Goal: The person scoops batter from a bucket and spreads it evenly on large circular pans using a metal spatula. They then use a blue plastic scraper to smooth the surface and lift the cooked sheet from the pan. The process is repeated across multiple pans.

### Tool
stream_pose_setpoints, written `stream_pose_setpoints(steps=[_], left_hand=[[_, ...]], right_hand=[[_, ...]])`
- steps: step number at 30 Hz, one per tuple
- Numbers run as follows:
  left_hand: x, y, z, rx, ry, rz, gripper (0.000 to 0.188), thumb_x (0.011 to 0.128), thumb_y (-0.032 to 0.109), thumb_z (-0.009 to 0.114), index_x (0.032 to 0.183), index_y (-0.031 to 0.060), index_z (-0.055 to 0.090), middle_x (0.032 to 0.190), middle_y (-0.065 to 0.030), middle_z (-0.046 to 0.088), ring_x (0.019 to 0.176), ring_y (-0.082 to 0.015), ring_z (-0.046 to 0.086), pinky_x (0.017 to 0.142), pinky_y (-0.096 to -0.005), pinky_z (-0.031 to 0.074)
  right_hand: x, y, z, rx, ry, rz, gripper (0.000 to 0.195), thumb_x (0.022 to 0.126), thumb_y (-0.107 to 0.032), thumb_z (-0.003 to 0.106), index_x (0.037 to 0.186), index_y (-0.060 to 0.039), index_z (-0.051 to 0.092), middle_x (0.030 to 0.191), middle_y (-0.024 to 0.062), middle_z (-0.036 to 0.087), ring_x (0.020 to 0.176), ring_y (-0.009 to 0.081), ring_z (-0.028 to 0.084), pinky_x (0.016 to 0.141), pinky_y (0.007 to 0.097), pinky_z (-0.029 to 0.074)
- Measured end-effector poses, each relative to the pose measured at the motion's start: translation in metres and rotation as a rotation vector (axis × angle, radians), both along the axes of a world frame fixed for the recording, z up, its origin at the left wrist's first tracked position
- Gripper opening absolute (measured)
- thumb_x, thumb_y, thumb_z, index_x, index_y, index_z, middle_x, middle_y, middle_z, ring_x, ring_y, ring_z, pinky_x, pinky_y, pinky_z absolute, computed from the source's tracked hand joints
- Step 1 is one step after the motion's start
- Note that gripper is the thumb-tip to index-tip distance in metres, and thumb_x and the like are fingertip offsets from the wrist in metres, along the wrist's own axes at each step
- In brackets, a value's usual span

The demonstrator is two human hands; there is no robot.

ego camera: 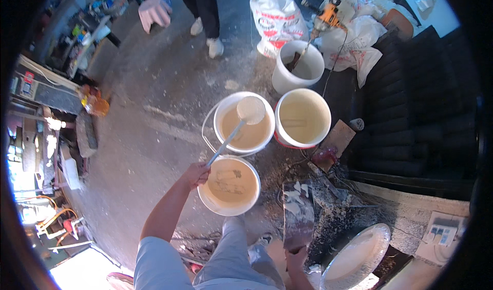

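My left hand (198, 174) grips the grey handle of a long ladle (251, 110). The ladle's round, pale head is over the back-left white bucket (218, 130), which holds a beige liquid (237, 136). Below the hand, a nearer white bucket (201, 199) contains similar liquid with reflections on it. A third bucket (327, 115), to the right, has paler yellowish liquid inside. My right hand (295, 261) holds the near end of a dark flat board (299, 222) smeared with white material; its fingers are partly hidden.
An orange power mixer (329, 16) leans in another white bucket (283, 78), its cord trailing down. Behind stands a white printed sack (277, 16). Dark stacked pieces (389, 109) fill the right side. An oval basin (356, 257) is at lower right. A person's legs (210, 16) are ahead.
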State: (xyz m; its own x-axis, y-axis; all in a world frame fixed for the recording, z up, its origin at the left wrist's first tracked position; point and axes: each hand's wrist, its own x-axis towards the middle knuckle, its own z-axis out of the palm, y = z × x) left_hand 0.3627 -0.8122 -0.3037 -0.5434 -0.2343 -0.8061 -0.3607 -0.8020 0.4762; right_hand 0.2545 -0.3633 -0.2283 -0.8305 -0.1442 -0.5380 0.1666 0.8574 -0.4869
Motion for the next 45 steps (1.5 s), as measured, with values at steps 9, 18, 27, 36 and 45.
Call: stream_pose_setpoints(steps=[9,18,27,36,45], left_hand=[[0.027,0.02,0.232,-0.133,0.005,-0.141,0.018,0.089,0.014,0.046,0.074,0.0033,0.045,0.046,0.0045,0.029,0.034,-0.0045,0.024,0.031,-0.0199,0.018],[0.038,0.157,0.386,-0.15,0.035,-0.243,0.016,0.087,0.013,0.051,0.076,0.0021,0.049,0.047,0.0053,0.031,0.035,-0.0028,0.024,0.031,-0.0183,0.017],[0.03,0.337,0.357,0.152,0.16,-0.548,0.017,0.086,0.015,0.054,0.074,0.0044,0.049,0.048,0.0055,0.031,0.036,-0.0031,0.025,0.032,-0.018,0.017],[-0.003,0.498,0.225,-0.462,0.175,-0.956,0.019,0.084,0.015,0.052,0.068,0.0045,0.05,0.05,0.0016,0.04,0.041,-0.0085,0.037,0.037,-0.0241,0.028],[-0.033,0.497,0.18,-0.231,0.091,-1.181,0.015,0.084,0.015,0.051,0.073,0.0051,0.05,0.052,0.0008,0.043,0.038,-0.0104,0.038,0.034,-0.0257,0.029]], right_hand=[[-0.082,-0.137,-0.006,-0.144,0.302,0.366,0.056,0.061,-0.037,0.074,0.1,-0.004,0.05,0.079,0.016,0.062,0.074,0.0346,0.061,0.065,0.0423,0.048],[-0.114,-0.14,0.049,-0.576,0.507,0.214,0.058,0.06,-0.03,0.076,0.104,-0.0046,0.049,0.078,0.0155,0.063,0.073,0.0324,0.061,0.063,0.0389,0.049],[-0.043,0.205,0.046,-1.023,0.157,-0.322,0.018,0.072,0.002,0.062,0.089,-0.0023,0.059,0.074,-0.0001,0.058,0.064,0.0071,0.053,0.06,0.0218,0.044],[0.131,0.439,0.107,-0.252,0.233,-0.438,0.028,0.075,-0.004,0.057,0.102,-0.005,0.063,0.068,0.001,0.056,0.058,0.011,0.052,0.054,0.0233,0.041],[0.149,0.347,0.108,-0.8,-0.19,-1.026,0.019,0.083,-0.017,0.059,0.073,-0.0009,0.059,0.059,0.0043,0.054,0.045,0.0113,0.05,0.039,0.0255,0.041]])
